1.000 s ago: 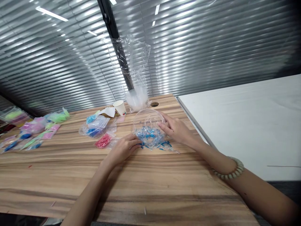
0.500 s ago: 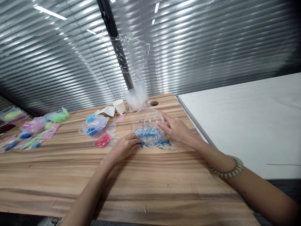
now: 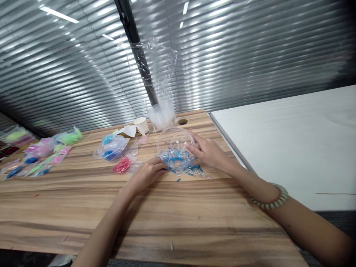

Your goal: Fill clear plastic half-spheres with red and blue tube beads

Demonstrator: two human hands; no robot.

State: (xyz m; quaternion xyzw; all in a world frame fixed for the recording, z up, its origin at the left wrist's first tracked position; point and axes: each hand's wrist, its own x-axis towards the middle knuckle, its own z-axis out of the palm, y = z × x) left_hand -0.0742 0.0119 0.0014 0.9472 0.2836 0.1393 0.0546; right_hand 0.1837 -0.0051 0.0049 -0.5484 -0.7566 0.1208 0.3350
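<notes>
A clear round plastic bowl is tilted on its side, its opening facing me, with blue and clear tube beads in its lower part. My right hand grips the right rim, thumb inside and fingers behind. At the lower left of the bowl is my left hand, its fingers curled together close to the rim; what its fingertips hold, if anything, is hidden. Loose blue and clear beads lie on the wooden table just in front of the bowl.
Behind the bowl stand wrapped clear bowls and a paper cup. A bag of red beads and a container with blue beads lie left of my left hand. Colourful bags are at far left, a white table at right.
A blue bead now lies on the table in front of the bowl, nearer to me than the other spilled beads. Both hands are in nearly the same places.
</notes>
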